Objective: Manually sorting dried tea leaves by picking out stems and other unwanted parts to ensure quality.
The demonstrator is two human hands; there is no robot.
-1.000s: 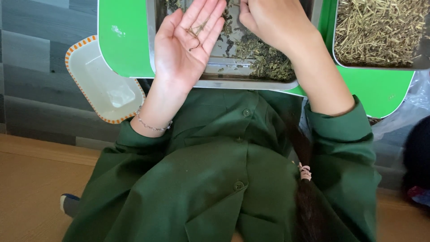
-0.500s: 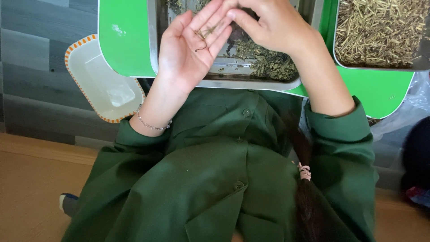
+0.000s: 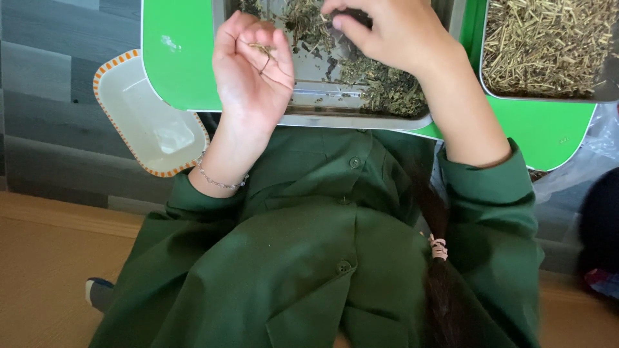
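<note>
Two hands over the steel tray [image 3: 361, 120] on the green table [image 3: 174, 64]. Left hand [image 3: 253, 74] lies palm up, cupped open, a few dry herb stems [image 3: 261, 48] resting on its fingers. Right hand [image 3: 393, 35] pinches narrow above the leafy pile [image 3: 387, 90]. Featherlight, brittle stuff, I'd say: fingertip pinches only.

Left hand: the left hand [image 3: 253, 71] is closing from a flat, spread palm into a loose cup, fingers curling over the few thin dried herb stems [image 3: 261, 49] lying on it.
Right hand: the right hand [image 3: 393, 35] is drawing away from the left palm and moving right, over the dark green dried leaves [image 3: 387, 90] in the shallow steel tray [image 3: 361, 120].
</note>
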